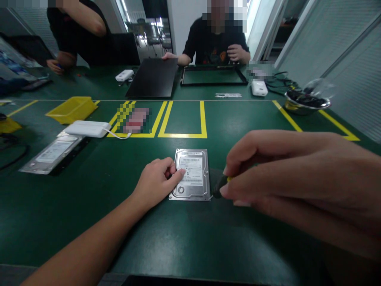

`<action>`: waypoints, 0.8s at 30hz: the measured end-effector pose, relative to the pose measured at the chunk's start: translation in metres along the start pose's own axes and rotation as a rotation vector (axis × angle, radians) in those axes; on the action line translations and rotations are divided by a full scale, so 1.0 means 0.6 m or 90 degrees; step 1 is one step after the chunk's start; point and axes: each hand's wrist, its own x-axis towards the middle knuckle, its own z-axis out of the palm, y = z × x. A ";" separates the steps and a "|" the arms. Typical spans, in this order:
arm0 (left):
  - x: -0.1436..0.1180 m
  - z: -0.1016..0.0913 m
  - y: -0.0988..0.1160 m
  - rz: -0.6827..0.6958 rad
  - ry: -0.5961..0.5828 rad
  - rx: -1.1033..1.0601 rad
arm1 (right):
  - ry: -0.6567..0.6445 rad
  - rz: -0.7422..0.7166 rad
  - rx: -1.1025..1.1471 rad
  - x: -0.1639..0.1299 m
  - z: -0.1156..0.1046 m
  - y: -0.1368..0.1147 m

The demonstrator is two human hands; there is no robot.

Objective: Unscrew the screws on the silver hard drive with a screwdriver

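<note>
A silver hard drive [193, 169] with a white label lies flat on the green table mat [190, 238] in front of me. My left hand [156, 180] rests on the drive's left edge, fingers curled against it. My right hand [285, 174] is close to the camera, at the drive's right side. Its fingers pinch a small dark tool with a yellow part [220, 186], whose tip sits by the drive's lower right corner.
At left lie a second hard drive in a bag [50, 153], a white box with a cable [87, 128] and a yellow bin [71, 109]. A metal bowl [306, 102] stands at right. Two people work at the far side with a black panel [153, 77] and a frame [212, 75].
</note>
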 end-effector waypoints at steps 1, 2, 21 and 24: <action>0.000 0.000 0.000 0.002 0.000 0.001 | 0.000 -0.002 0.004 0.002 0.000 0.000; -0.001 0.000 0.000 0.002 -0.001 0.002 | 0.002 -0.007 0.007 0.005 0.001 0.000; -0.004 -0.001 0.002 -0.002 -0.008 0.010 | 0.015 -0.035 -0.075 0.000 0.005 0.011; -0.004 -0.001 0.002 -0.002 -0.012 0.010 | 0.017 -0.031 -0.073 0.001 0.006 0.010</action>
